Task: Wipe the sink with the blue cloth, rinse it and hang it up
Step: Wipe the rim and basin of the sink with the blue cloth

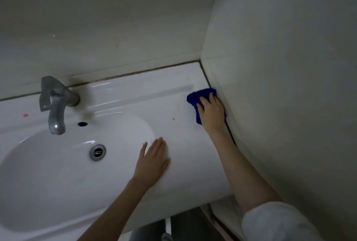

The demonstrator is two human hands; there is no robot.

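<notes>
The white sink fills the lower left, with an oval basin and a metal drain. A bunched blue cloth lies on the sink's flat right ledge, against the side wall. My right hand presses down on the cloth with fingers spread flat over it, hiding much of it. My left hand rests flat on the basin's right rim, fingers straight and holding nothing.
A grey metal tap stands at the back left of the basin, above an overflow hole. Pale tiled walls close in behind and on the right. Small red marks dot the sink surface.
</notes>
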